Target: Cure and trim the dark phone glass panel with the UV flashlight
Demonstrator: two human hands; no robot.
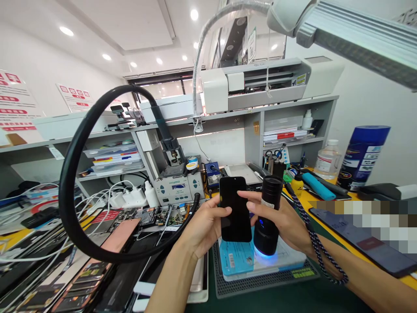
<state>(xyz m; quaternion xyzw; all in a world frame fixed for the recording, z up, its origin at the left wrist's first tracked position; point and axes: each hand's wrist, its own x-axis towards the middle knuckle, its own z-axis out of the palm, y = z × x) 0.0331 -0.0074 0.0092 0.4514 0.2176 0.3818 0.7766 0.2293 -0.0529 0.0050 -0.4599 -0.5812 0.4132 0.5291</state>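
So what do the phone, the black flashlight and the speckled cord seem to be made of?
The phone: glossy glass at the front, most likely, judging by its smooth, flat, black face. The flashlight: probably metal with a dark coating, given its ridged, cleanly shaped body, though hard plastic is possible. The cord: seemingly woven fabric, dull-finished, since its pale flecks follow a braided pattern.

Smooth, glossy phone, matt flashlight, woven strap

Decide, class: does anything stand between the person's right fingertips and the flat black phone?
Nothing visible does: the right hand overlaps the right edge of the flat black phone, held in the left hand. The black cylindrical torch, glowing blue below, sits farther back, within the right hand's grip.
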